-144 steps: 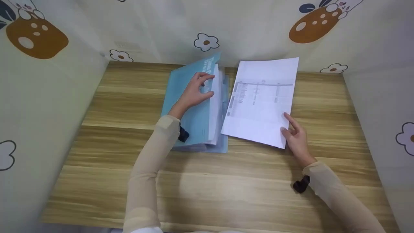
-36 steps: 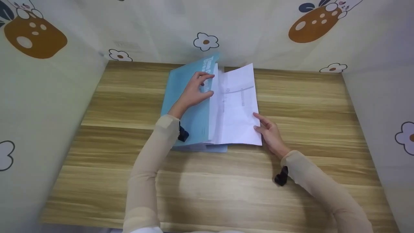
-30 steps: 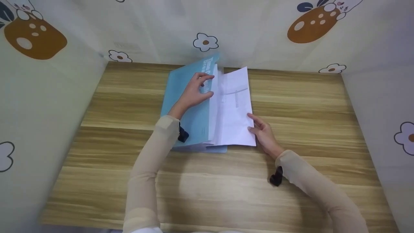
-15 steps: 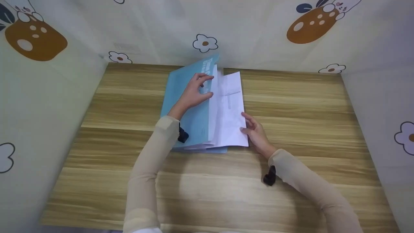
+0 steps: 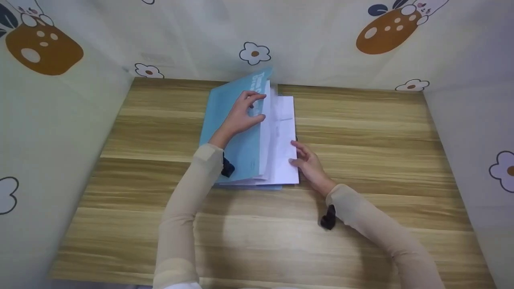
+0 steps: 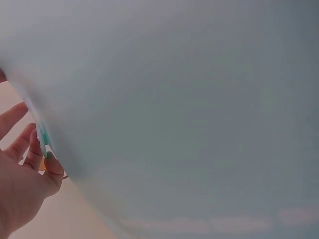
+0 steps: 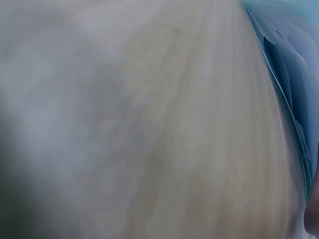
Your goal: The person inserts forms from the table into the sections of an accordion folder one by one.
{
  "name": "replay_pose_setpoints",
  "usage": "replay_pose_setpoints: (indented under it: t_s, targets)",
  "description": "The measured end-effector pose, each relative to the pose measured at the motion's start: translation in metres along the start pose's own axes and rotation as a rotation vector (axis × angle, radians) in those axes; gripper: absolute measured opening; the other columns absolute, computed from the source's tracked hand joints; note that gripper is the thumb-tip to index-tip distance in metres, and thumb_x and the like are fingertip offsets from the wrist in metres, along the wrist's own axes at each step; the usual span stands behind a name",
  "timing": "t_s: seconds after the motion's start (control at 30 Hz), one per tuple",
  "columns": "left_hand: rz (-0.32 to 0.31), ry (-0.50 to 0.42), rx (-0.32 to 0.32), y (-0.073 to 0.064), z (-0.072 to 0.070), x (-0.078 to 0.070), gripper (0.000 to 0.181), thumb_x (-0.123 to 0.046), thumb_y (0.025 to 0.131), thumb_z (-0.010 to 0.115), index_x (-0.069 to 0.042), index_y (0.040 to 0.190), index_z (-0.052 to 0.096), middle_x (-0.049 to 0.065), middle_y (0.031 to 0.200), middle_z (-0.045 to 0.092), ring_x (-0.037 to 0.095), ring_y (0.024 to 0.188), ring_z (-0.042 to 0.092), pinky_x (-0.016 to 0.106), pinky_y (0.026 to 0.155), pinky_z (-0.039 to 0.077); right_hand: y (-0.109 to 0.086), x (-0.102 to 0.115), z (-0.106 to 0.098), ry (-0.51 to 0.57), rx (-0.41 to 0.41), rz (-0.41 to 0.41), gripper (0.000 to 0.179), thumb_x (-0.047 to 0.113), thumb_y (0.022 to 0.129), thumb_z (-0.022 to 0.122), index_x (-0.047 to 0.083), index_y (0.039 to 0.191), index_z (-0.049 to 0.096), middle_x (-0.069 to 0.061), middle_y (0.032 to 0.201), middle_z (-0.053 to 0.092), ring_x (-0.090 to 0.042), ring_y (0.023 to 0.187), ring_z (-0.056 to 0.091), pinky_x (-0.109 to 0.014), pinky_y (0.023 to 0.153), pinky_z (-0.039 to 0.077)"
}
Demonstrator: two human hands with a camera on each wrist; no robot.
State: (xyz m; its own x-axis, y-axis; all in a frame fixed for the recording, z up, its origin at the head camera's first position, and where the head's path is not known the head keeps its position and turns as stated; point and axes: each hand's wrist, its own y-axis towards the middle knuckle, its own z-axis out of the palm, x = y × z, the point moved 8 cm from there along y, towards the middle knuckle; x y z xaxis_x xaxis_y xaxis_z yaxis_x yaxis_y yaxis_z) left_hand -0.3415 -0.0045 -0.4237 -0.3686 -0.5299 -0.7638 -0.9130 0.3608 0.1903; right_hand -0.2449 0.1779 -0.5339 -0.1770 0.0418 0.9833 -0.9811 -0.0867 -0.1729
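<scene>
A light-blue file folder (image 5: 237,152) lies on the table with its cover raised and white pages (image 5: 265,152) showing inside. My left hand (image 5: 241,114) holds the raised cover by its right edge, thumb and fingers spread along it. In the left wrist view, the cover fills most of the picture, with fingers (image 6: 37,154) at its edge. A white printed paper (image 5: 283,160) sits partly inside the folder, its right strip sticking out. My right hand (image 5: 311,166) pinches that right edge between thumb and fingers. The right wrist view shows the folder's layered sleeves (image 7: 291,74) and a bit of fingertip.
The wood-grain table (image 5: 361,132) runs up against a patterned curtain (image 5: 313,44) at the back and both sides. Black wrist cameras (image 5: 328,217) hang below both cuffs.
My right hand has moved left, sliding the paper from beside the folder into it, so only a narrow strip shows. The left hand has stayed on the cover.
</scene>
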Motion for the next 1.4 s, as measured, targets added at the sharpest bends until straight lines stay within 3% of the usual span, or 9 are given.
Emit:
replay_pose_setpoints:
  t_s: [0.27, 0.53, 0.97, 1.23, 1.4]
  targets:
    - [0.025, -0.007, 0.000, 0.001, -0.001, -0.002, 0.051, -0.019, 0.076, 0.064, -0.011, 0.124, 0.050, 0.005, 0.123, 0.038, 0.018, 0.098, 0.042, 0.028, 0.079, 0.038, 0.004, -0.004, 0.005, -0.076, -0.008, 0.032, 0.053, -0.010, 0.077, 0.051, 0.003, 0.128, 0.043, -0.015, 0.122, 0.048, -0.024, 0.105, 0.049, -0.033, 0.079, 0.043]
    - [-0.014, 0.012, 0.010, 0.000, 0.000, 0.000, 0.053, -0.021, 0.076, 0.065, -0.014, 0.125, 0.049, 0.003, 0.125, 0.036, 0.017, 0.098, 0.041, 0.027, 0.078, 0.040, 0.006, 0.001, 0.017, -0.118, 0.017, -0.030, 0.053, -0.010, 0.075, 0.052, 0.000, 0.126, 0.043, -0.017, 0.124, 0.046, -0.024, 0.111, 0.044, -0.033, 0.088, 0.037]
    - [-0.033, 0.012, 0.004, -0.001, 0.000, 0.002, 0.053, -0.025, 0.076, 0.064, -0.018, 0.126, 0.049, 0.000, 0.125, 0.035, 0.014, 0.098, 0.041, 0.024, 0.077, 0.039, 0.011, 0.000, 0.031, -0.146, 0.049, -0.007, 0.055, -0.008, 0.076, 0.052, 0.000, 0.129, 0.041, -0.017, 0.128, 0.043, -0.024, 0.113, 0.043, -0.032, 0.089, 0.036]
    - [0.023, -0.017, -0.004, 0.000, 0.000, 0.000, 0.050, -0.019, 0.076, 0.064, -0.012, 0.124, 0.050, 0.003, 0.123, 0.037, 0.016, 0.096, 0.041, 0.028, 0.078, 0.037, 0.012, 0.001, 0.034, -0.067, 0.029, -0.036, 0.068, -0.014, 0.073, 0.051, 0.001, 0.136, 0.027, -0.023, 0.113, 0.052, -0.028, 0.101, 0.050, -0.034, 0.083, 0.040]
    - [0.010, -0.016, 0.002, 0.001, 0.000, 0.001, 0.050, -0.021, 0.077, 0.064, -0.013, 0.124, 0.050, 0.002, 0.123, 0.037, 0.016, 0.097, 0.041, 0.028, 0.079, 0.037, 0.011, 0.001, 0.032, -0.045, 0.011, -0.030, 0.069, -0.015, 0.073, 0.051, 0.000, 0.136, 0.027, -0.023, 0.109, 0.053, -0.028, 0.095, 0.053, -0.034, 0.079, 0.043]
